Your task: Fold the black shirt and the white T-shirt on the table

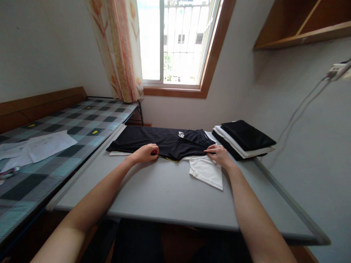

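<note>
A black T-shirt [156,138] with white print lies lengthwise across the grey table, folded over at its near side. Beneath it a white T-shirt [207,171] shows, its sleeve spread toward me and a strip of hem peeking out at the left. My left hand [148,152] pinches the black T-shirt's near edge around its middle. At the right, near the collar, my right hand [218,155] has thumb and fingers closed on the same edge. Whether the white fabric is also between my right fingers I cannot tell.
Folded black and white clothes [244,137] are stacked at the table's back right. The grey table [164,197] meets a wall on the right. Left of it stands a bed [82,120] with checked cover and loose papers [52,145]. A cable [298,106] hangs from a wall socket.
</note>
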Tool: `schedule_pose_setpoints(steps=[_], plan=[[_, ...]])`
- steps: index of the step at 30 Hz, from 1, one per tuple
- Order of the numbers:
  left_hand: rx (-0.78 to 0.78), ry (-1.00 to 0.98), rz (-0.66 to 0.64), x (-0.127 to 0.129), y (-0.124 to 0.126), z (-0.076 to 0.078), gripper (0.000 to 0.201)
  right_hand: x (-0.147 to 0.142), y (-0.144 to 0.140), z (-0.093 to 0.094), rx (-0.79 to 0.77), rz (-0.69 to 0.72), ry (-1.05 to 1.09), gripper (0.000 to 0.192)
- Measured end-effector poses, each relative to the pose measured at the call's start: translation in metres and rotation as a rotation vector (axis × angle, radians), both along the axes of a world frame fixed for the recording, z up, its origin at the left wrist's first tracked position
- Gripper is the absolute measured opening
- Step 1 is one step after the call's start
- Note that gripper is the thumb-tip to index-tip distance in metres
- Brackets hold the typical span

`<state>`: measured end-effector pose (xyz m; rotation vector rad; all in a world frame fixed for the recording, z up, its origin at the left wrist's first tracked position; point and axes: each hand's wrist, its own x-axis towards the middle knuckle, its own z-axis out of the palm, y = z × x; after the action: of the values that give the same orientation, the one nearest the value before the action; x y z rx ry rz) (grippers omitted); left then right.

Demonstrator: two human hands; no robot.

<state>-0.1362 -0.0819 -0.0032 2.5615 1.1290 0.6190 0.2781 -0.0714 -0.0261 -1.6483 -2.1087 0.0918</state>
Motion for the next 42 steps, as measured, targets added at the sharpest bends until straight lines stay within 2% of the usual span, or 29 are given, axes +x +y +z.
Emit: schedule_pose_setpoints(steps=[3,9,16,19,27,36,39,42], plan=[[0.013,-0.019,0.013,0.000,-0.001,0.001,0.004,0.000,0.001,-0.001,0.011,-0.018,-0.005,0.019],[-0.029,0.064,-0.008,0.000,-0.003,0.001,0.008,-0.003,0.002,-0.003,0.053,-0.036,0.009,0.021],[-0.005,0.089,-0.004,0.003,-0.005,0.002,0.005,-0.007,0.000,-0.005,0.031,0.018,0.021,0.025],[-0.002,0.095,-0.017,0.003,-0.004,0.002,0.007,-0.006,0.001,-0.006,0.024,0.044,0.047,0.021],[0.035,-0.005,-0.023,0.004,-0.004,0.003,0.017,0.001,0.014,-0.012,0.183,0.135,0.174,0.020],[0.037,0.246,0.034,0.000,-0.009,0.010,0.005,-0.002,0.011,-0.016,0.172,0.112,0.071,0.021],[0.052,0.268,0.096,-0.008,-0.014,0.008,0.007,-0.005,0.010,-0.016,0.135,0.082,0.035,0.025],[0.098,0.303,0.132,-0.033,-0.014,0.006,0.010,-0.009,0.009,-0.017,0.112,0.051,0.022,0.027]])
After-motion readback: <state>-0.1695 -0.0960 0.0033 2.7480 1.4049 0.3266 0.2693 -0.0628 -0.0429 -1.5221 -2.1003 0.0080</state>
